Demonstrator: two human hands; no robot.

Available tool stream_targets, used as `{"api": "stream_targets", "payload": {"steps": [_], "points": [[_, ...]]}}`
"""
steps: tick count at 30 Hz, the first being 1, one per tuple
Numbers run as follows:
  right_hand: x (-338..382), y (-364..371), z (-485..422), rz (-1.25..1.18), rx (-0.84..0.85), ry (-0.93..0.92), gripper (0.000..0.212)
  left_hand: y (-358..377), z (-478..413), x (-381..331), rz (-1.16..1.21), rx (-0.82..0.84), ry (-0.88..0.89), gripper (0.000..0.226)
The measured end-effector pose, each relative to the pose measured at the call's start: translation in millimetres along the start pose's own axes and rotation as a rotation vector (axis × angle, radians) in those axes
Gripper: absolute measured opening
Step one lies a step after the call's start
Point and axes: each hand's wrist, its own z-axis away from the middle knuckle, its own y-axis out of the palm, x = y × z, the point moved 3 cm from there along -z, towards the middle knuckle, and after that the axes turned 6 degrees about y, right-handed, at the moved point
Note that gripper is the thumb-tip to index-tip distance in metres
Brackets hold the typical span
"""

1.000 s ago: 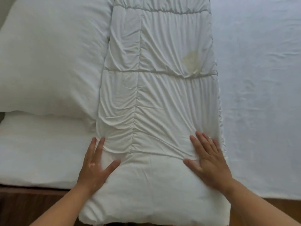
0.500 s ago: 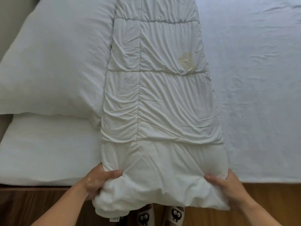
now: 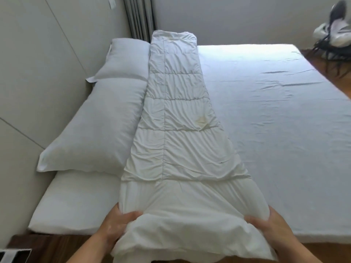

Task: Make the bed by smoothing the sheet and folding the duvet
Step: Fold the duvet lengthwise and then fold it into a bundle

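Gripping, left hand (image 3: 115,223): fingers are curling round the near left corner of the duvet (image 3: 182,149), with the thumb lying on top of the fabric.
Gripping, right hand (image 3: 269,224): it is holding the near right corner the same way, thumb on top and fingers going under the fold.
Duvet: it is lying on the bed folded into one long narrow strip, running from the near edge to the far edge. The near end is bunching between the two hands and hanging past the mattress edge.
Stain (image 3: 202,120): a yellowish mark is showing about midway along the strip, right of the lengthwise seam.
Sheet (image 3: 275,130): it is covering the mattress right of the duvet and showing a few shallow creases.
Near pillow (image 3: 95,130): it is lying just left of the duvet, touching its edge.
Far pillow (image 3: 127,59): it is sitting beyond the near one, beside the wall.
Bed frame (image 3: 47,242): dark wood is showing below the mattress.
Curtain (image 3: 140,16): grey folds are hanging behind the duvet's far end.
Chair (image 3: 334,35): it is appearing blurred at the upper right; I cannot tell what is on it.
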Motion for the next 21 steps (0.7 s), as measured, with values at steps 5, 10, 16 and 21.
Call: {"api": "stream_targets", "payload": {"steps": [5,10,16,21], "points": [[15.4,-67.6,70.5,0.019,-0.009,-0.073,0.060,9.0,93.0,-49.4,-0.040,-0.031,0.069,0.055],[0.4,-112.0,152.0,0.043,0.010,-0.125,0.061,10.8,189.7,-61.3,-0.055,-0.031,0.107,0.058],[-42.2,-138.5,249.6,0.083,0.119,-0.186,0.032,8.6,283.9,-28.2,-0.025,0.010,0.123,0.074],[-84.2,-153.4,300.4,0.083,0.173,-0.202,0.036,-0.5,346.9,15.4,-0.068,0.040,0.164,0.110]]}}
